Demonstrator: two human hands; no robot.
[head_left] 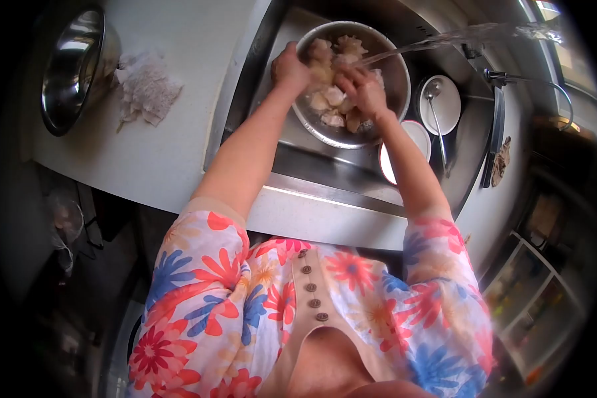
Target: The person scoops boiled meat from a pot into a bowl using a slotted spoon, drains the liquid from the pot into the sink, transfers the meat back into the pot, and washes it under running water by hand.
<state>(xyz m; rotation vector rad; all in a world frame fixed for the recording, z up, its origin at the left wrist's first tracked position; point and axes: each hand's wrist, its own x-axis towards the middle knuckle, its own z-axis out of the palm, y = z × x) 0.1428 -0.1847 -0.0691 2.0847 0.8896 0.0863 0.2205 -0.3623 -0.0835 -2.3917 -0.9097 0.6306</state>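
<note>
A steel bowl (397,79) sits in the sink with pale, lumpy chunks of food (332,98) inside, perhaps meat; their exact kind I cannot make out. My left hand (290,70) grips the bowl's left rim, its thumb side turned inward. Over the chunks, inside the bowl, is my right hand (363,91), fingers apart and touching the pieces. A stream of water (438,38) runs in from the upper right and falls near my right hand. My right fingertips are partly hidden among the chunks.
Right of the bowl, a white bowl (450,106) holds a metal spoon (438,123), near another white dish (386,164). On the left counter stand an empty steel basin (73,66) and a crumpled cloth (149,86). The sink's front edge (331,189) runs below my forearms.
</note>
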